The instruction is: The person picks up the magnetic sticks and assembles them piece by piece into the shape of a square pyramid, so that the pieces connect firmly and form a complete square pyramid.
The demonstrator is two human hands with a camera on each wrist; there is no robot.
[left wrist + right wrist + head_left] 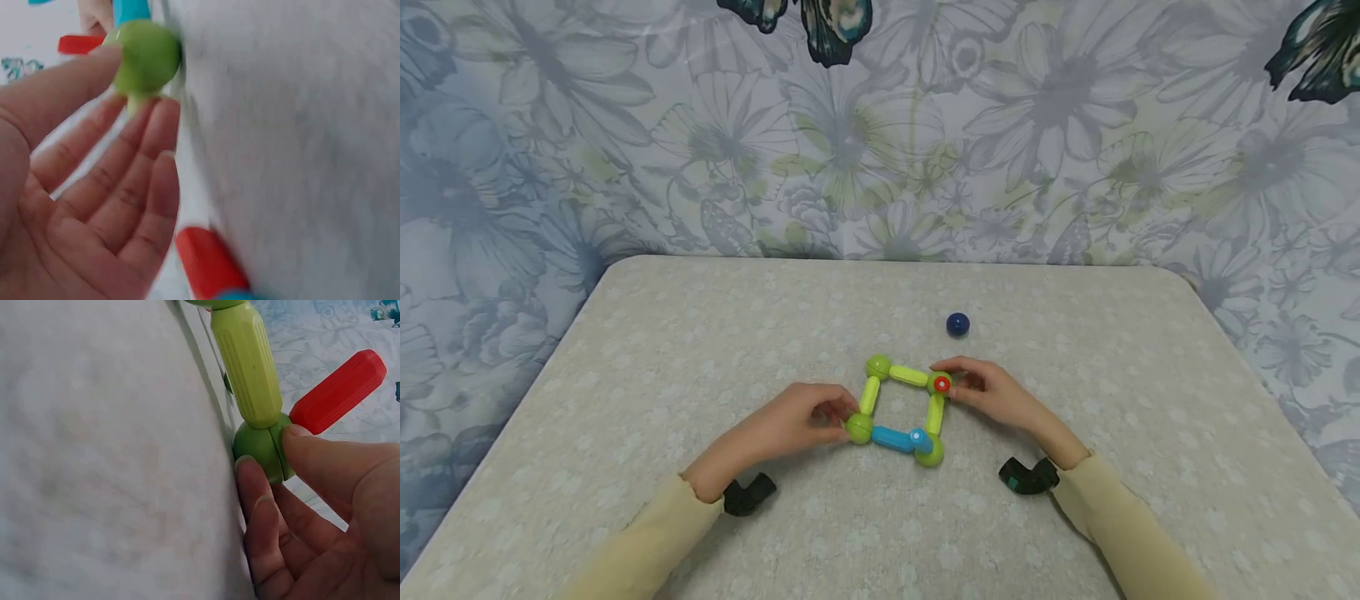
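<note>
A square frame of magnetic rods and balls lies on the table, with green balls at its corners. Three sides are yellow-green rods (908, 377); the near side is a blue rod (892, 439). My left hand (808, 417) holds the near-left green ball (859, 428), thumb on one side and fingertips behind. At the far-right corner, my right hand (992, 396) pinches a green ball (262, 447) between thumb and fingers. From that ball a red rod (340, 390) sticks up. Another blue rod (917, 437) rises from the near-right ball (930, 452).
Beyond the frame sits a dark blue ball (957, 324) on the pale patterned tablecloth (737, 317). A red piece (209, 262) shows at the lower edge of the left wrist view. Floral-patterned fabric (880, 150) stands behind the table. Black wrist devices (749, 494) hang under both wrists.
</note>
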